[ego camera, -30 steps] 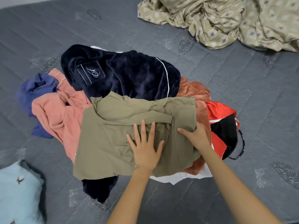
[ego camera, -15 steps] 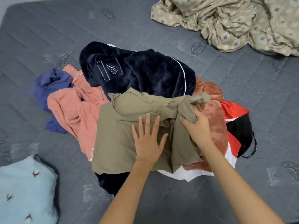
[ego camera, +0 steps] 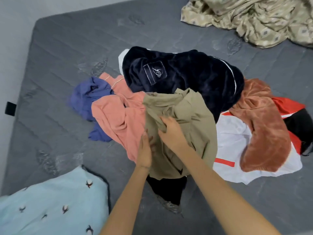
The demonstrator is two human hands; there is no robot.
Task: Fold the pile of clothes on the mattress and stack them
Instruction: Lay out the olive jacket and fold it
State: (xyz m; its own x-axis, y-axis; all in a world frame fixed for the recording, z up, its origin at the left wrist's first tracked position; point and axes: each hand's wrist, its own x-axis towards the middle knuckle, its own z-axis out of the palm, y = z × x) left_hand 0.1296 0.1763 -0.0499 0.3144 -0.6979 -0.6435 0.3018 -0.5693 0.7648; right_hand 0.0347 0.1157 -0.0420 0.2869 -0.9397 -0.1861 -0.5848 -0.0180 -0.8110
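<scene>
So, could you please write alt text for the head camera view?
The right hand grips a bunched fold of an olive garment atop a clothes pile on a grey mattress; the left hand rests straight-fingered against it.

Grey quilted mattress [ego camera: 67,53] bore all, heaped together, nothing folded. Olive garment [ego camera: 194,119] lay on top at front, bunched; right hand [ego camera: 171,130] gripped fold of it, left hand [ego camera: 144,151] lay straight-fingered against it. Navy fleece [ego camera: 186,73] behind. Pink top [ego camera: 116,117] and blue garment [ego camera: 84,99] at left. Rust fleece [ego camera: 265,133] lay over white garment [ego camera: 232,141] at right.
</scene>
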